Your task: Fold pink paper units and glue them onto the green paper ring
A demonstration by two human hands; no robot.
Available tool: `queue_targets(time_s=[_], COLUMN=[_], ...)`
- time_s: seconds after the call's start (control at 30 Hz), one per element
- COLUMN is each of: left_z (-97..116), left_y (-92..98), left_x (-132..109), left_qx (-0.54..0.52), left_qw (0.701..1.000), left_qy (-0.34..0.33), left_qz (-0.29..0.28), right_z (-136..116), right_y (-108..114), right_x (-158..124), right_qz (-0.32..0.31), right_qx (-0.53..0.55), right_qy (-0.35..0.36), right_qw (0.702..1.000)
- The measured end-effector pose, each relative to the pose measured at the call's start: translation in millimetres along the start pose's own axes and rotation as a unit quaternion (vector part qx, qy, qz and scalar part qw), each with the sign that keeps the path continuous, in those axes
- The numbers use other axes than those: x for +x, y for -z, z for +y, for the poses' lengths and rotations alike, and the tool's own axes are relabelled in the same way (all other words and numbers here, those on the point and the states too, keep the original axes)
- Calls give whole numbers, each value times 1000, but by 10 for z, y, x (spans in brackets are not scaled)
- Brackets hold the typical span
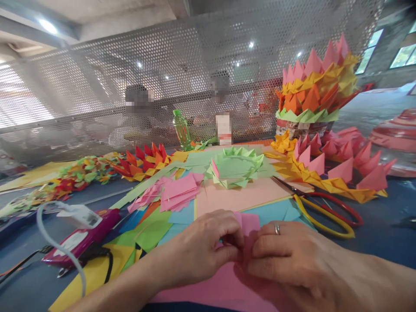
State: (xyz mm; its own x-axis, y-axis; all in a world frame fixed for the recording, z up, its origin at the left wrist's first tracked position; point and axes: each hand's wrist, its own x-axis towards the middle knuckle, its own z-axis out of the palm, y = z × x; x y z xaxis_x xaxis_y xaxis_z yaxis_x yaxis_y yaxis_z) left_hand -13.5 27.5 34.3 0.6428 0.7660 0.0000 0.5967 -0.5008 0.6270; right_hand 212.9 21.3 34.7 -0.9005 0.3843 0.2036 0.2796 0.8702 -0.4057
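Note:
Between my two hands is a small piece of pink paper (250,222), standing over a larger pink sheet (214,286). My left hand (214,242) pinches its left side with bent fingers and thumb. From the right, the fingers of my right hand (289,255), a ring on one of them, close against the same piece; the thumb is hidden. Just beyond my hands lies a peach sheet (224,199). A ring of folded green paper points (240,162), with one pink point (215,169) on it, rests farther back. Cut pink slips (180,190) are stacked to the left.
Scissors (325,212) with red and yellow handles lie at the right. Behind them are a pink-and-yellow paper chain (341,169) and a tall layered paper piece (312,91). A magenta power strip (81,238) with cables sits left. A green bottle (182,130) stands before a perforated screen (97,99).

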Motion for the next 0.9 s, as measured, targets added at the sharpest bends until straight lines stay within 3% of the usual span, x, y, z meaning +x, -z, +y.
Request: queue_targets(time_s=[0.13, 0.3, 0.57, 0.9], left_z=[-6, 3, -33, -103], left_y=[-10, -13, -43, 40], left_x=[-3, -19, 2, -6], left_qx=[-15, -26, 8, -6], left_qw=[1000, 1000, 997, 997], left_qy=[2, 10, 34, 59], left_qz=[2, 4, 65, 55], right_z=[-75, -84, -85, -38], right_y=[13, 27, 9, -43], right_x=[-7, 18, 28, 11], right_qz=[-28, -15, -12, -14], right_qx=[-36, -46, -71, -96], right_qy=[-13, -15, -30, -12], right_qw=[999, 999, 997, 995])
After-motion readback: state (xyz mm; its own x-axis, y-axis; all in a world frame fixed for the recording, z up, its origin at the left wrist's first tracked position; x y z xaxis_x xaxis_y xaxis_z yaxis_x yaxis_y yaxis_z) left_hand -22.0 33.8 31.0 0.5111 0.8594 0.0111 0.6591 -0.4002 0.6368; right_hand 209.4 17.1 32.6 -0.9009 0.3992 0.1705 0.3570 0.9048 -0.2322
